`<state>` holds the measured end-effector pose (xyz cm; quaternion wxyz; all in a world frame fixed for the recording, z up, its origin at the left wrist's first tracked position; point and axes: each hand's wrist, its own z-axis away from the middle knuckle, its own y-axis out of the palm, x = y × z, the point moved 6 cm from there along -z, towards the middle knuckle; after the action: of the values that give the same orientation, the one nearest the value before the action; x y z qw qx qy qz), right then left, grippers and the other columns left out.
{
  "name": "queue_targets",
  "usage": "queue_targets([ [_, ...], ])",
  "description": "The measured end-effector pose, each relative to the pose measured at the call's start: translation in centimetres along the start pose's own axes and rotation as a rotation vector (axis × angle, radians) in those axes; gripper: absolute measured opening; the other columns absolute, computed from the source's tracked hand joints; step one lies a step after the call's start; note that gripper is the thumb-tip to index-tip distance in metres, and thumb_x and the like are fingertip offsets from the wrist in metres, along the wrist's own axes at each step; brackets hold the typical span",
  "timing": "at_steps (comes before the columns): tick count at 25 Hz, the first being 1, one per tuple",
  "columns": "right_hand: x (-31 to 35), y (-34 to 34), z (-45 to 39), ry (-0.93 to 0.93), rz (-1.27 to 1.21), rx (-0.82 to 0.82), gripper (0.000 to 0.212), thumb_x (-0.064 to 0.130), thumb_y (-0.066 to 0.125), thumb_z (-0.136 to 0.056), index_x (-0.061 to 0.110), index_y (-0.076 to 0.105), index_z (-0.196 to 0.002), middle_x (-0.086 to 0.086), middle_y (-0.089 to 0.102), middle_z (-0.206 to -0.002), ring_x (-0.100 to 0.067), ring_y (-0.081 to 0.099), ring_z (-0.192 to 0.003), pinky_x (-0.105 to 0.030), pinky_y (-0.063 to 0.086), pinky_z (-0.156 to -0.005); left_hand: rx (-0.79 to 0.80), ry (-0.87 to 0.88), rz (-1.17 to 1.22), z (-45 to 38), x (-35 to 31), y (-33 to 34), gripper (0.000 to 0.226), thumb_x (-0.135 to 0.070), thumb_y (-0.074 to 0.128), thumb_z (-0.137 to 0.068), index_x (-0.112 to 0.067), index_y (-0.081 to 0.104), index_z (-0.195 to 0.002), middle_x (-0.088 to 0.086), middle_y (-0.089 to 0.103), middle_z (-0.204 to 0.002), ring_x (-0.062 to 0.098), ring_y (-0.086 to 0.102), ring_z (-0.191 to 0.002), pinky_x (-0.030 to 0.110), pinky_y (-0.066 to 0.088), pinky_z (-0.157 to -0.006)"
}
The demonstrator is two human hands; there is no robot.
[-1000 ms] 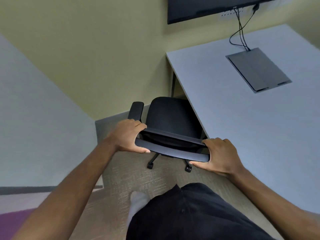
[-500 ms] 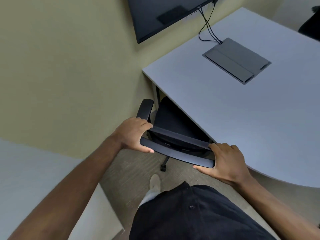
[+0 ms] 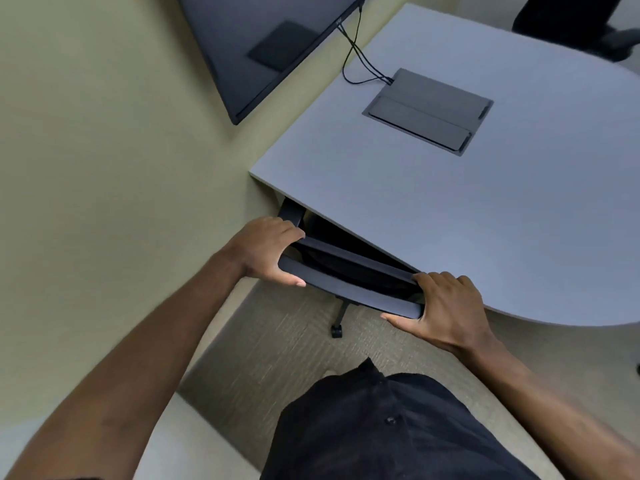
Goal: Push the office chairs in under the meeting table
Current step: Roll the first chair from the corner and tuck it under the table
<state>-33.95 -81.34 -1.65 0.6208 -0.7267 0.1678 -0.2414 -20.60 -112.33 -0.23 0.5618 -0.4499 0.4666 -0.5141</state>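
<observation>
A black office chair (image 3: 349, 282) stands at the near edge of the pale grey meeting table (image 3: 467, 216). Its seat is almost wholly hidden under the tabletop; only the top of the backrest, one armrest (image 3: 289, 211) and a castor (image 3: 336, 330) show. My left hand (image 3: 265, 249) grips the left end of the backrest's top bar. My right hand (image 3: 446, 304) grips the right end, close to the table's curved edge.
A dark screen (image 3: 263, 46) hangs on the yellow-green wall, with cables (image 3: 356, 53) running to a grey cable box (image 3: 429, 109) set in the tabletop. Another black chair (image 3: 575, 22) stands beyond the table's far side. Beige carpet (image 3: 277, 355) lies under me.
The chair has rolled forward under the table, so its seat went from fully visible to hidden. Both hands kept their grip on the backrest. My view has swung to the right.
</observation>
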Motion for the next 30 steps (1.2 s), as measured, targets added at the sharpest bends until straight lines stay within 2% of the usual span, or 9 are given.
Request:
queue_targets([
  [5, 2.2, 0.6, -3.4, 0.075, 0.005, -0.020, 0.097, 0.104, 0.032, -0.072, 0.016, 0.068, -0.093, 0.001, 0.069, -0.077, -0.026, 0.065, -0.072, -0.037, 0.045, -0.069, -0.027, 0.054, -0.017, -2.8, 4.5, -0.8, 0.107, -0.091, 0.054, -0.064, -0.011, 0.064, -0.135, 0.006, 0.071, -0.122, 0.031, 0.066, -0.108, 0.042, 0.047, -0.094],
  [10, 4.7, 1.1, -6.4, 0.138, 0.006, -0.040, 0.093, 0.104, 0.034, -0.073, 0.015, 0.062, -0.083, 0.002, 0.061, -0.068, -0.025, 0.059, -0.065, -0.036, 0.040, -0.066, -0.058, 0.071, 0.005, -4.5, 8.3, -1.5, 0.101, -0.087, 0.061, -0.064, -0.014, 0.064, -0.133, 0.004, 0.070, -0.127, 0.029, 0.063, -0.117, 0.045, 0.044, -0.104],
  [14, 5.8, 1.4, -8.1, 0.146, -0.002, -0.051, 0.093, 0.103, 0.033, -0.075, 0.015, 0.063, -0.084, 0.001, 0.063, -0.068, -0.025, 0.060, -0.065, -0.036, 0.041, -0.067, -0.066, 0.063, -0.001, -5.1, 9.9, -1.6, 0.099, -0.087, 0.063, -0.064, -0.015, 0.063, -0.132, 0.001, 0.069, -0.124, 0.027, 0.062, -0.114, 0.045, 0.042, -0.105],
  [19, 5.9, 1.4, -8.7, 0.121, 0.010, -0.067, 0.091, 0.101, 0.034, -0.076, 0.016, 0.062, -0.084, 0.001, 0.062, -0.067, -0.024, 0.059, -0.064, -0.035, 0.035, -0.066, -0.101, 0.076, 0.007, -5.1, 10.2, -1.6, 0.100, -0.086, 0.061, -0.064, -0.011, 0.065, -0.130, 0.005, 0.070, -0.122, 0.030, 0.064, -0.112, 0.046, 0.043, -0.103],
  [24, 5.9, 1.5, -8.6, 0.131, 0.025, -0.034, 0.092, 0.103, 0.031, -0.075, 0.017, 0.062, -0.087, 0.002, 0.062, -0.070, -0.022, 0.059, -0.067, -0.037, 0.043, -0.070, -0.110, 0.086, 0.004, -5.0, 10.1, -1.6, 0.097, -0.086, 0.058, -0.068, -0.012, 0.062, -0.130, 0.004, 0.069, -0.122, 0.030, 0.062, -0.112, 0.046, 0.041, -0.104],
  [30, 5.9, 1.5, -8.2, 0.155, 0.013, -0.057, 0.091, 0.102, 0.035, -0.074, 0.017, 0.061, -0.088, 0.001, 0.065, -0.076, -0.024, 0.062, -0.072, -0.038, 0.044, -0.071, -0.145, 0.029, 0.001, -4.1, 8.8, -1.1, 0.104, -0.092, 0.052, -0.073, -0.012, 0.056, -0.139, 0.008, 0.063, -0.135, 0.030, 0.057, -0.124, 0.050, 0.034, -0.114],
])
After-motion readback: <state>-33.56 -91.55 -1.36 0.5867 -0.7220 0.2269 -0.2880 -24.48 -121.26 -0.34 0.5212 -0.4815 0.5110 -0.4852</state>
